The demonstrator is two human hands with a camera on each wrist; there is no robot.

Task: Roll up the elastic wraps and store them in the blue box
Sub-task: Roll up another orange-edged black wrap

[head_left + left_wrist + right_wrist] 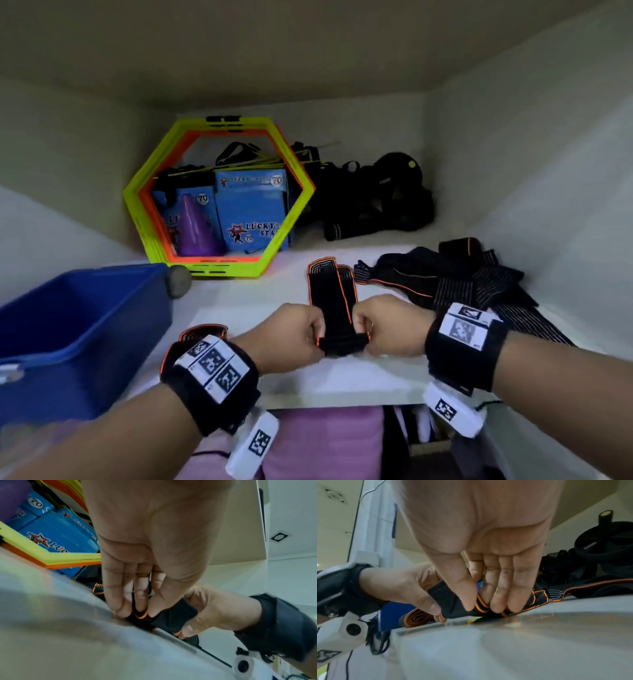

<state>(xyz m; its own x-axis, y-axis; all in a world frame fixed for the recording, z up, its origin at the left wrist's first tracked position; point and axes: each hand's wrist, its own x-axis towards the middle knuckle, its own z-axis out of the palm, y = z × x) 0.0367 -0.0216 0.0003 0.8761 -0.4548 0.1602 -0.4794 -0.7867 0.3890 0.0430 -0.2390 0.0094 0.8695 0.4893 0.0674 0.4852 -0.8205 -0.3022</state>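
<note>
Black elastic wrap with orange edging [331,301] looks soft and light; left hand [291,337] and right hand [388,329] pinch its rolled near end at both sides.

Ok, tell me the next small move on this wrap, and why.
Probably keep rolling away from the body: the left hand and right hand each pinch an end of the small started roll, while most of the black, orange-edged wrap lies flat on the shelf. The blue box must wait.
</note>
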